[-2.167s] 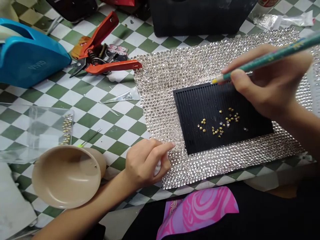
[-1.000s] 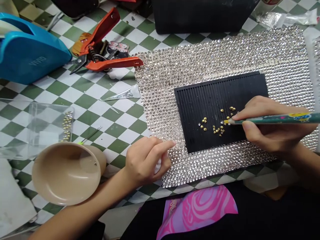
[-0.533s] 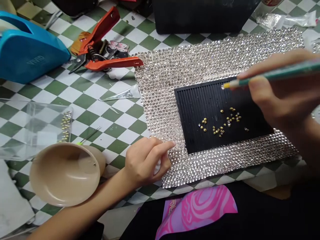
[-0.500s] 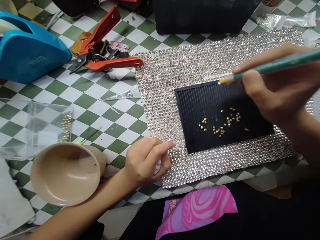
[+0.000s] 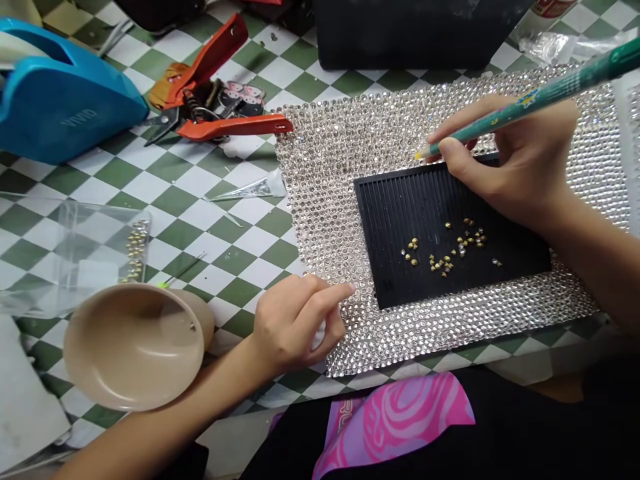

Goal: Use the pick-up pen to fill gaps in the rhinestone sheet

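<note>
My right hand (image 5: 520, 160) grips a green pencil (image 5: 530, 103) with a yellow tip, slanting up to the right. Its tip is over the sheet of clear rhinestones (image 5: 330, 213), just beyond the far edge of a black ridged tray (image 5: 400, 207). Several loose gold-backed rhinestones (image 5: 440, 265) lie on the tray, which rests on the sheet. My left hand (image 5: 297, 320) is by the tray's near left corner, index finger stretched toward it. The other fingers are curled round a small white thing (image 5: 319, 333), mostly hidden.
A beige bowl (image 5: 135, 393) stands beside my left forearm. Behind it is a clear plastic box (image 5: 85, 233) with rhinestones. Red-handled pruning shears (image 5: 235, 127), a blue tape dispenser (image 5: 65, 100) and a black box (image 5: 410, 33) stand farther back. A clear piping-tip-shaped cone (image 5: 255, 187) lies by the sheet.
My right hand has moved left with the pencil, whose tip has shifted from the tray's far edge to the rhinestone sheet. My left hand keeps its pose. The whole view has shifted slightly.
</note>
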Action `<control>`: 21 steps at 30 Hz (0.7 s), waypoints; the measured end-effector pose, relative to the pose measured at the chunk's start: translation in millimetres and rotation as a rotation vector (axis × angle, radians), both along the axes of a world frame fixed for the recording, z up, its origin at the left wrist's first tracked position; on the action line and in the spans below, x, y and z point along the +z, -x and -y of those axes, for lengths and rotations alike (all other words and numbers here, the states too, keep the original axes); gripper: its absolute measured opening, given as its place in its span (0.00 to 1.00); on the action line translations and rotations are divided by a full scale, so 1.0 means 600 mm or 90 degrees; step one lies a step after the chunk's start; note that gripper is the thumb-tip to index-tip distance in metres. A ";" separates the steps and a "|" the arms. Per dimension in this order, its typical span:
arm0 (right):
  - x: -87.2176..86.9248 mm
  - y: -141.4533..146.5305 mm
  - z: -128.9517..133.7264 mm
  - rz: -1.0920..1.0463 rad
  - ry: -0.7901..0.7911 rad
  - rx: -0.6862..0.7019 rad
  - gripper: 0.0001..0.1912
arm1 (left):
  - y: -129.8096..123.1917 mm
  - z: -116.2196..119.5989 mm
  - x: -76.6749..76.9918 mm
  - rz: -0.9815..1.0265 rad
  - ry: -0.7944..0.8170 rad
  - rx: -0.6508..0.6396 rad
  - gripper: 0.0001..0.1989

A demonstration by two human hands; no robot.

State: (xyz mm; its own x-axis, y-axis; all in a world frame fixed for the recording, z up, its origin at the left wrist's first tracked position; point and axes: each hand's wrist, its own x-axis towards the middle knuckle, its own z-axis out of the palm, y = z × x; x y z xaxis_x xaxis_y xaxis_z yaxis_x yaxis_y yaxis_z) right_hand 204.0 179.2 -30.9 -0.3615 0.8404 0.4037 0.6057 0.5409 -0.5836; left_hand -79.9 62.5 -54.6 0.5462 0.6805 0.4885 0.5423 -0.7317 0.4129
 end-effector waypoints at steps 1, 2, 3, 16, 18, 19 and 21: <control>0.000 -0.001 -0.001 -0.001 -0.003 0.000 0.05 | 0.000 0.000 0.000 -0.001 0.001 -0.001 0.12; 0.000 -0.002 -0.001 -0.007 -0.005 0.000 0.05 | 0.000 0.001 -0.001 -0.001 0.001 -0.002 0.12; 0.001 -0.003 0.001 -0.020 -0.009 0.003 0.05 | 0.000 0.001 -0.001 -0.002 0.002 -0.003 0.12; 0.038 0.005 0.133 0.052 0.052 0.087 0.07 | 0.001 0.001 -0.001 -0.005 0.005 0.003 0.13; 0.035 0.009 0.133 0.049 0.033 0.103 0.06 | 0.001 0.001 -0.001 -0.004 0.003 0.001 0.13; 0.034 0.010 0.132 0.050 0.028 0.109 0.06 | 0.002 0.001 -0.001 -0.004 0.002 0.000 0.13; 0.034 0.012 0.129 0.060 0.033 0.117 0.07 | 0.002 0.002 -0.001 -0.004 0.002 0.000 0.13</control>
State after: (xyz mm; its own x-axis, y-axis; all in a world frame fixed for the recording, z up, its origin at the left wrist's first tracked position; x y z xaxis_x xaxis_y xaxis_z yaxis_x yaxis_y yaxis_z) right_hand 196.5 101.5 -10.7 -0.5445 0.7755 0.3195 0.5524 0.6183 -0.5591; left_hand -81.1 61.5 -54.9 0.5495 0.6821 0.4825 0.5452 -0.7303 0.4115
